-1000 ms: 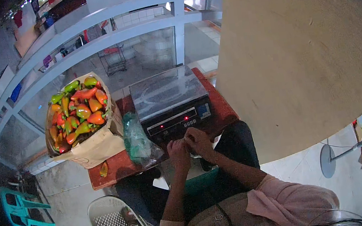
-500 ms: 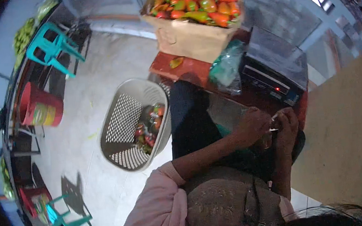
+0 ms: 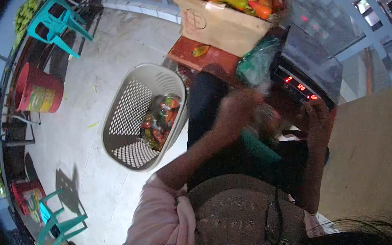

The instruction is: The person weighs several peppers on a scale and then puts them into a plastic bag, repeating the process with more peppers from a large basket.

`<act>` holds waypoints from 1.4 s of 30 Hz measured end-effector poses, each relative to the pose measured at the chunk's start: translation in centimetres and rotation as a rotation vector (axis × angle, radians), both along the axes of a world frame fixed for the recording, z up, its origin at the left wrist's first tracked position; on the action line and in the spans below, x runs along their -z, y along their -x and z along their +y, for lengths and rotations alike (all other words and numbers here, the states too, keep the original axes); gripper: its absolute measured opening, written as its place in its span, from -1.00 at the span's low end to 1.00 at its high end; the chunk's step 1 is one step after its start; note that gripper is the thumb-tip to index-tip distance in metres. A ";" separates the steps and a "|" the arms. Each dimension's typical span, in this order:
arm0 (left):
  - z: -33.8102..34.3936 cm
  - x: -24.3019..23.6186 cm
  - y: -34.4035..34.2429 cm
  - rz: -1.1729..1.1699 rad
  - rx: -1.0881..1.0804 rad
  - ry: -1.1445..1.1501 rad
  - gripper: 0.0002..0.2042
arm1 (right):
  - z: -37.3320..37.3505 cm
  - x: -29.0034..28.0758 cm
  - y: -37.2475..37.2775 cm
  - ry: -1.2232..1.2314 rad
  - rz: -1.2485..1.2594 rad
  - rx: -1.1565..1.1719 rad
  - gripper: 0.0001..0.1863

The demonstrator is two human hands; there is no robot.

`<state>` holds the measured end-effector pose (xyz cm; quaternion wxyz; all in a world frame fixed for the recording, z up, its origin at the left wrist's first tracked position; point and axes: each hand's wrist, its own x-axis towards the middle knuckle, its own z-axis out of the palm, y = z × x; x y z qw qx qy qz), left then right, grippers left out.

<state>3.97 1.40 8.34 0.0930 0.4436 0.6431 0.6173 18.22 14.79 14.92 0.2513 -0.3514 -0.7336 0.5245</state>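
My left hand (image 3: 242, 106), smeared by motion, is closed on the top of a clear plastic bag of peppers (image 3: 269, 120), which hangs over my lap beside it. My right hand (image 3: 315, 114) is just in front of the scale's lit display, its fingers curled. A pale strip (image 3: 292, 135) shows below and left of it; whether those fingers hold it is unclear. The black digital scale (image 3: 315, 63) has red digits lit. Left of it lies a green-tinted plastic bag bundle (image 3: 259, 62). Something green (image 3: 259, 146) rests on my lap.
An open cardboard box (image 3: 216, 26) heaped with red, orange and green peppers stands ahead, with one loose pepper (image 3: 201, 50) on the red surface. To my left is a grey perforated basket (image 3: 109, 127) holding bagged peppers. Green plastic chairs (image 3: 52, 25) and red buckets (image 3: 39, 87) stand further left.
My left hand has moved left and up, away from the right hand, with the bag of peppers. My right hand has shifted slightly up toward the scale. Red digits now show on the display.
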 end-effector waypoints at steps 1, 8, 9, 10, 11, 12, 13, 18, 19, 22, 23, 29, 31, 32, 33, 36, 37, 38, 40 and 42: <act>-1.6 -2.1 2.2 -0.154 0.031 -0.116 -0.77 | 0.0 -0.9 0.2 -0.129 -0.012 -0.005 -0.86; -11.2 3.0 13.9 -0.062 -0.663 0.112 -0.77 | 0.2 3.3 0.3 -0.018 -0.157 -0.121 -0.86; -11.9 4.4 14.1 0.137 -0.768 0.256 -0.79 | 0.5 4.0 0.5 -0.133 -0.155 -0.217 -0.87; -12.9 6.9 14.7 0.113 -0.782 0.403 -0.82 | 0.7 4.4 0.8 -0.146 -0.154 -0.192 -0.87; -16.0 11.8 16.1 0.317 -0.851 0.464 -0.86 | 0.4 4.5 1.6 -0.154 -0.160 -0.223 -0.85; -16.3 14.1 16.1 0.301 -0.711 0.409 -0.86 | 0.6 4.6 1.7 -0.167 -0.184 -0.222 -0.83; -19.3 18.8 16.9 0.443 -0.804 0.529 -0.82 | 0.3 4.5 2.4 -0.168 -0.185 -0.218 -0.83; -19.1 26.7 14.8 0.002 -0.821 1.093 -0.70 | 2.7 7.8 3.7 -0.363 -0.206 -0.231 -0.87; -19.4 27.8 14.5 -0.122 -0.785 1.088 -0.72 | 3.0 9.1 4.1 -0.369 -0.218 -0.219 -0.87; -25.9 36.1 14.3 0.067 -0.713 1.346 -0.75 | 2.7 12.4 6.6 -0.349 -0.243 -0.181 -0.83; -25.6 38.2 13.8 0.043 -0.702 1.317 -0.75 | 3.3 13.3 6.5 -0.517 -0.283 -0.206 -0.80; -27.3 43.1 14.2 0.044 -0.472 0.830 -0.73 | 1.9 14.1 8.0 -0.930 -0.376 -0.069 -0.74; -26.4 44.0 13.5 -0.428 -0.708 0.886 -0.80 | 1.9 14.5 7.8 -1.115 -0.362 -0.040 -0.76; -28.9 44.9 13.7 -0.008 -0.712 0.976 -0.80 | 1.7 14.5 8.1 -1.055 -0.429 -0.104 -0.77; -27.3 44.8 13.7 -0.024 -0.707 1.009 -0.80 | 2.5 15.0 7.7 -1.019 -0.533 -0.150 -0.78; -25.2 42.7 13.8 -0.097 -0.675 1.056 -0.81 | 5.7 16.8 6.4 -0.386 -0.446 -0.133 -0.73; -25.4 42.2 13.8 -0.114 -0.660 1.063 -0.81 | 5.9 16.5 6.4 -0.385 -0.434 -0.119 -0.73; -25.6 41.7 13.7 -0.137 -0.645 1.070 -0.81 | 5.8 15.8 6.3 -0.400 -0.437 -0.149 -0.70; -26.2 40.8 13.7 -0.170 -0.615 1.085 -0.81 | 4.7 14.4 6.7 -0.408 -0.422 -0.173 -0.67; -26.1 39.9 13.7 -0.183 -0.562 1.096 -0.81 | 2.4 13.6 7.0 -0.705 -0.418 -0.254 -0.61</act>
